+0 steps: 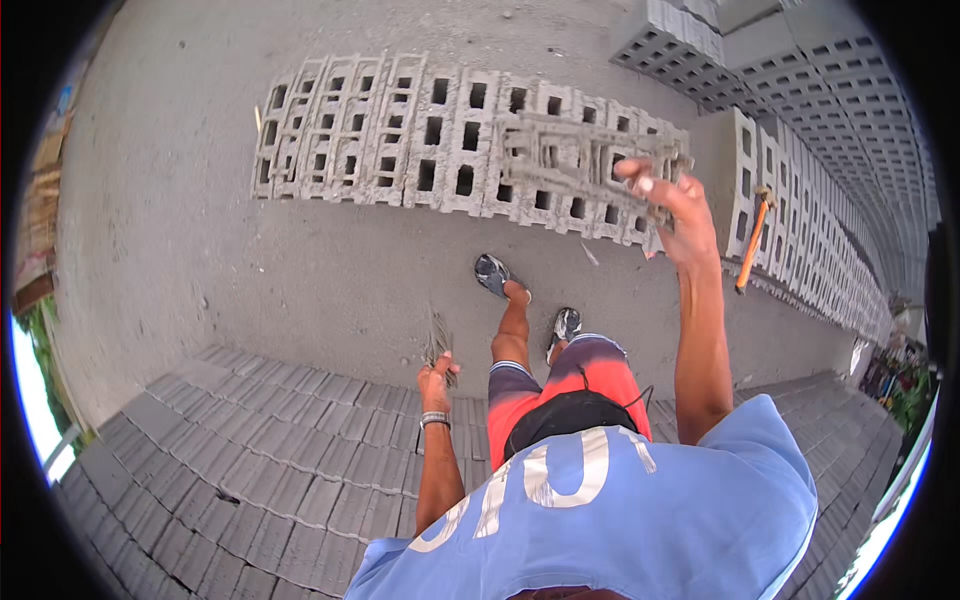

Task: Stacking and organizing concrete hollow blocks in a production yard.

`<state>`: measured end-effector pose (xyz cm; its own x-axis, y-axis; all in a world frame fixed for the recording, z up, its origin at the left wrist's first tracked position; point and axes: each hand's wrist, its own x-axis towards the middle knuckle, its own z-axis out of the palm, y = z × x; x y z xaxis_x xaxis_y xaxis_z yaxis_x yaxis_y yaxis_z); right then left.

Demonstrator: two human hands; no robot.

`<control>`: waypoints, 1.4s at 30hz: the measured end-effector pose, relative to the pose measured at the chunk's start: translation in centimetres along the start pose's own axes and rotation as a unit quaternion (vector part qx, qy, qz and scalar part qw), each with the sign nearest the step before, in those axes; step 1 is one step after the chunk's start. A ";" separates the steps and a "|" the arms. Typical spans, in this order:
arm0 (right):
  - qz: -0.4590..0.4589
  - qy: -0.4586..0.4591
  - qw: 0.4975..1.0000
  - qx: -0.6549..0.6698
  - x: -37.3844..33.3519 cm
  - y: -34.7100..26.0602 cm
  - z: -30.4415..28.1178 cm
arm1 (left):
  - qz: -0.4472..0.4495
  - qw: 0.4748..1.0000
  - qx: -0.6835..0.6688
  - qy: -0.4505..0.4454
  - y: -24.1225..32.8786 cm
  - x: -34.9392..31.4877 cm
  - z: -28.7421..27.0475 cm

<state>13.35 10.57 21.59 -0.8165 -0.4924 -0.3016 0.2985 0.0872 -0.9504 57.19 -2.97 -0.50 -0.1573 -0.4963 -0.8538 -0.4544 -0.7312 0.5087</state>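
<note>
My right hand is closed on the end of a grey, grid-like frame, smeared by motion, over a row of hollow concrete blocks. Whether the frame touches the blocks I cannot tell. Lower down, my left hand grips a bundle of thin grey strands, its loose ends pointing up and away from me. The blocks stand side by side with their rectangular holes facing up. To the right, a hammer with an orange handle leans against another row of blocks.
Long stacks of hollow blocks fill the right side, rising higher at the far right. Behind and below me spreads a wide layer of grey blocks. My feet are on the dusty grey floor between the rows.
</note>
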 end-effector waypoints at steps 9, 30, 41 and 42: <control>0.181 0.188 0.951 0.167 -24.9 15.2 -15.4 | 0.119 0.972 0.175 -0.099 2.9 -1.8 6.7; -0.030 0.750 0.660 -0.005 -63.0 28.0 -55.7 | 0.163 0.922 0.350 0.032 0.3 -7.4 12.6; 0.124 0.312 0.904 0.264 -42.2 29.0 -30.2 | 0.021 0.909 0.192 -0.369 -15.7 -18.6 40.0; 0.102 0.348 0.885 0.292 -43.4 28.5 -32.6 | 0.033 0.915 0.221 -0.336 -13.9 -16.6 37.1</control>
<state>41.22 62.69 5.09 -0.7622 0.1533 -0.6289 0.5132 -0.4492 -0.7314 33.57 32.82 2.44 -0.6329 -0.0239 -0.7738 -0.7115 -0.3763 0.5935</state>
